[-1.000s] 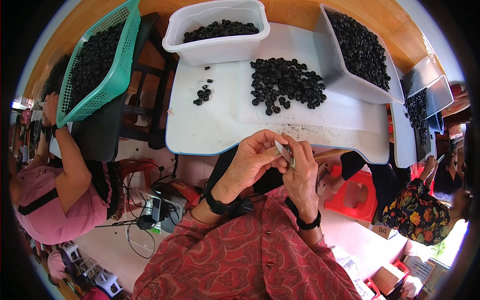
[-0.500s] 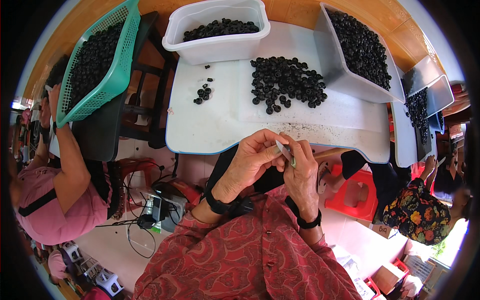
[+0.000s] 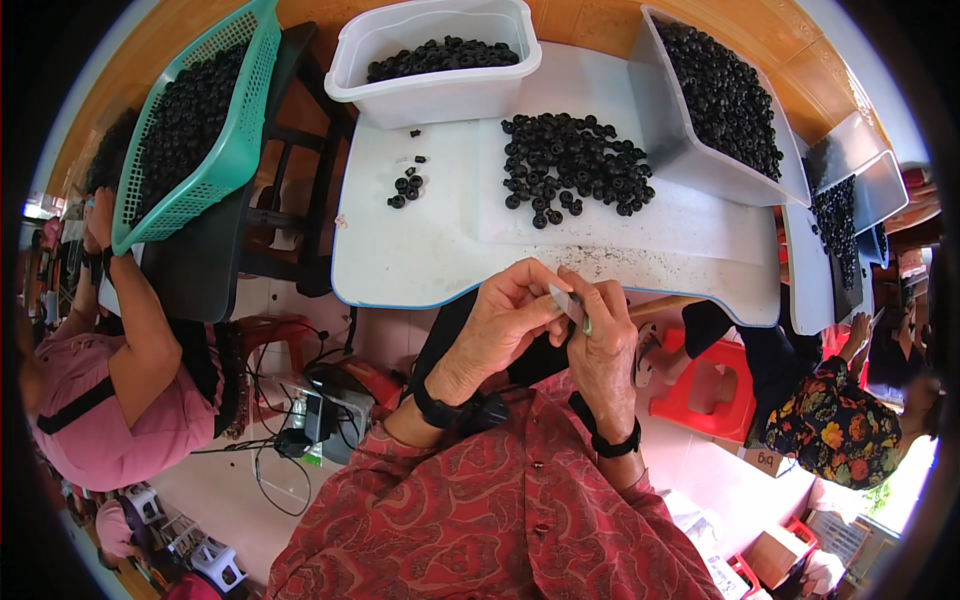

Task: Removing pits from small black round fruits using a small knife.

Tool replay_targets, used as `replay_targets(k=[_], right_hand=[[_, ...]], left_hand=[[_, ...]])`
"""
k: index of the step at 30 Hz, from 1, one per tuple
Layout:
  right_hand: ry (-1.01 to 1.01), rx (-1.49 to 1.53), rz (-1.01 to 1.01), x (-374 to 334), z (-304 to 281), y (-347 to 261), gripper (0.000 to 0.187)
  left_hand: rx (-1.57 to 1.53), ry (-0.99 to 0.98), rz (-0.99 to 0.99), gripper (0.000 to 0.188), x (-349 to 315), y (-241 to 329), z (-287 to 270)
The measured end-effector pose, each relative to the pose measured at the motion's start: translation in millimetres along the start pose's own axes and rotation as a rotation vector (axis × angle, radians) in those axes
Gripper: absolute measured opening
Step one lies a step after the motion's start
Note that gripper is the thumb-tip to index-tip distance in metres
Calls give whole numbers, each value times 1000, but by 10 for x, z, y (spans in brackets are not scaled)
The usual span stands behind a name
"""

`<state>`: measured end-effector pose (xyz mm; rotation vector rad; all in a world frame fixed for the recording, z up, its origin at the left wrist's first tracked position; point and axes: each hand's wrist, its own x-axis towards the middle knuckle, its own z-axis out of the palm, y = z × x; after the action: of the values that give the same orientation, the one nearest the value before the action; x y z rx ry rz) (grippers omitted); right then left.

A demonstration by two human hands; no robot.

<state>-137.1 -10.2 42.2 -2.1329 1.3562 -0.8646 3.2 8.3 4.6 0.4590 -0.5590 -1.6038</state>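
My left hand [image 3: 505, 322] and my right hand [image 3: 604, 338] meet just off the near edge of the white table. In my right hand is a small knife [image 3: 564, 302] with a short pale blade and a greenish handle, its blade slanting toward the left fingertips. My left thumb and fingers are pinched together beside the blade; whatever they hold is hidden. Beyond my hands a loose pile of small round black parts [image 3: 570, 165] lies on the table. A few more black parts [image 3: 402, 190] sit apart on the left side.
A white tub [image 3: 430, 92] and a translucent bin [image 3: 700, 160], both holding black parts, stand at the back. Dark crumbs dot the white table [image 3: 420, 260]. Left, a green basket [image 3: 200, 190] rests near a person in pink [image 3: 130, 400]. A red stool [image 3: 710, 390] is at right.
The knife blade has tilted slightly between my hands, which stay in nearly the same place. At left, the co-worker's hand has moved a little beside the green basket.
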Motion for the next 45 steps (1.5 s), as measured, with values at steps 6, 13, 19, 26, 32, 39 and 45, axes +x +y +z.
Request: replay_targets(k=[6,13,19,26,32,39,45], right_hand=[[-31,-42,23,-14,44,11,53],[-33,-54,55,-66,115,30,47],[-15,-131,113,0,146,239,46],[25,583,408,-12,52,184,16],[-19,865,403,-19,-50,-20,9],[-26,967,402,13,-86,-14,6],[-111,1006,478,28,-102,15,11]], left_hand=[[45,-9,1,12,-13,12,-84],[59,-29,-14,11,-20,13,-169],[182,-79,-67,8,-86,97,34],[59,37,-65,8,-44,73,28],[72,97,-44,8,-34,104,34],[-6,33,-77,8,-42,102,-18],[-143,40,-135,9,-36,105,-26]])
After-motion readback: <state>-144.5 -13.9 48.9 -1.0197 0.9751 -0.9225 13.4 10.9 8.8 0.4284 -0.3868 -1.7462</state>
